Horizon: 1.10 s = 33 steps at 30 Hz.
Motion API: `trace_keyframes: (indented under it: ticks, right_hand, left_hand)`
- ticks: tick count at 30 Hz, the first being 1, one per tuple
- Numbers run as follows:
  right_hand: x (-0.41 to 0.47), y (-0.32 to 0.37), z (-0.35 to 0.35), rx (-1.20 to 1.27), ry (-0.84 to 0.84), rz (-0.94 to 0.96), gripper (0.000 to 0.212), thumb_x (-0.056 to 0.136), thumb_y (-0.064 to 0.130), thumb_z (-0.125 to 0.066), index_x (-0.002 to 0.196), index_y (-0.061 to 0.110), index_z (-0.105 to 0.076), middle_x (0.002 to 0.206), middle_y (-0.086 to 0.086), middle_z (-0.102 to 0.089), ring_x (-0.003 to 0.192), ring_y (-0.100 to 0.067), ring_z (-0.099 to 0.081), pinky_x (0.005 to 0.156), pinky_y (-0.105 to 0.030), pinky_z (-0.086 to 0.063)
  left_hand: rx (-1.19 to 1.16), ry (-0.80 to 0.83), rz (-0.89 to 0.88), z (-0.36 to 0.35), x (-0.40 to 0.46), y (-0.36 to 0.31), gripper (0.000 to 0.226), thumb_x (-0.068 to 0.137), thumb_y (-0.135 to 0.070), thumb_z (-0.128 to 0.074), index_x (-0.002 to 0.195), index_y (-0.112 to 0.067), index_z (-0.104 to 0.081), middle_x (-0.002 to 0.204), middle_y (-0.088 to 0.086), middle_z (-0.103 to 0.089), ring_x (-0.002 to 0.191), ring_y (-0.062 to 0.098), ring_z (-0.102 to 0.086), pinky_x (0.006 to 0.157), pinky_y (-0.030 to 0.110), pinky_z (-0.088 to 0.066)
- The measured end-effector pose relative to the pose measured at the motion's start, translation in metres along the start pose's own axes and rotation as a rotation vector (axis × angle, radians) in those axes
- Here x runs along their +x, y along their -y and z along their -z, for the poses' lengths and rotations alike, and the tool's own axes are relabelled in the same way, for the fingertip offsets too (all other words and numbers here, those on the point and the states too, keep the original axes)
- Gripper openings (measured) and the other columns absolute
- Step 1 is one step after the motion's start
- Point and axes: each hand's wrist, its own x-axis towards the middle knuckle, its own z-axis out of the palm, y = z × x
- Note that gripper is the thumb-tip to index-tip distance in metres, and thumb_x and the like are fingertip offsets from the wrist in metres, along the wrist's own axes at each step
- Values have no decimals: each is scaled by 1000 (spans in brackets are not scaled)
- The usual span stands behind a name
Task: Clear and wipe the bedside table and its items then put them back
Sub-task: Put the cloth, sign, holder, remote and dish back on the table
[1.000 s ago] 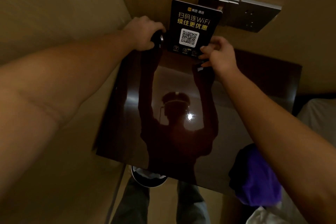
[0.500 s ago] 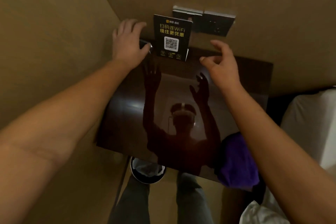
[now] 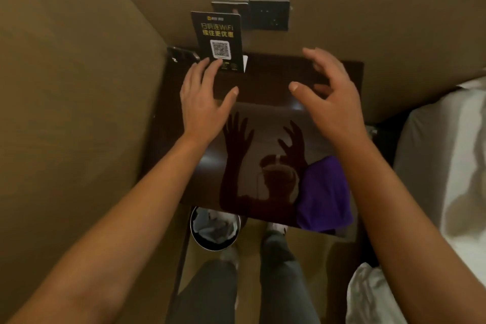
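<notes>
The glossy dark bedside table [image 3: 263, 118] fills the middle of the view. A black WiFi sign [image 3: 217, 39] with a QR code stands upright at its back left, against the wall. To the sign's left a small dark object [image 3: 182, 54] lies in the corner. My left hand [image 3: 203, 102] hovers just in front of the sign, fingers straight, holding nothing. My right hand [image 3: 330, 98] hangs over the table's back right with loosely spread fingers, also empty. A purple cloth [image 3: 324, 194] lies bunched on the front right corner.
Wall switch and socket plates [image 3: 268, 14] sit above the table. A round waste bin [image 3: 214, 227] stands on the floor under the front edge, beside my legs. White bedding [image 3: 441, 166] lies to the right. A padded wall closes the left side.
Both hands have let go of the sign and the small dark object and pulled back from them, fingers now spread. The sign stays standing at the back left.
</notes>
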Motion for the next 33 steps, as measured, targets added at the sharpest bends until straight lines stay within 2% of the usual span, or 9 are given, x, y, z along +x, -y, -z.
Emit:
trace_keyframes:
  ticks: [8,15,17,23,29,33]
  right_hand:
    - [-87,-18,27,38,-154,-62,56,92,36,-71,144,41,-52,158,11,-42,144,-6,-41,112,-45,-47]
    - [-170,-41,42,-11,-328,-145,55,91,40,-70,142,48,-51,158,16,-41,141,3,-40,114,-40,-46]
    - [-200,-50,43,-9,-377,-184,55,91,40,-71,143,46,-52,157,16,-42,143,0,-39,113,-42,-46]
    - [-292,-64,50,-59,-519,-277,56,91,38,-71,144,43,-51,157,14,-42,142,-2,-41,111,-43,-48]
    - [-399,-76,76,-138,-696,-388,55,90,51,-67,142,47,-51,156,15,-43,140,-3,-42,112,-44,-47]
    - [-461,-91,92,-136,-809,-446,51,92,43,-70,141,38,-57,155,12,-47,142,-3,-43,113,-48,-46]
  left_hand:
    - [-63,96,-111,-22,-49,-37,59,96,-51,-58,149,-28,-46,160,2,-36,152,25,-25,120,52,-29]
    - [-167,167,-311,-44,-83,-66,49,99,-46,-56,144,-29,-50,159,2,-38,151,27,-25,119,53,-30]
    - [-186,198,-353,-52,-98,-73,48,99,-46,-56,144,-29,-51,159,3,-38,151,28,-25,119,54,-30]
    - [-200,317,-464,-62,-166,-101,49,98,-49,-54,144,-30,-50,160,1,-36,152,26,-23,120,53,-28]
    - [-231,457,-649,-83,-253,-152,45,103,-45,-47,145,-27,-49,159,1,-37,152,24,-24,122,48,-25]
    - [-266,519,-775,-97,-303,-187,47,102,-47,-50,145,-28,-50,159,0,-38,151,24,-25,120,48,-27]
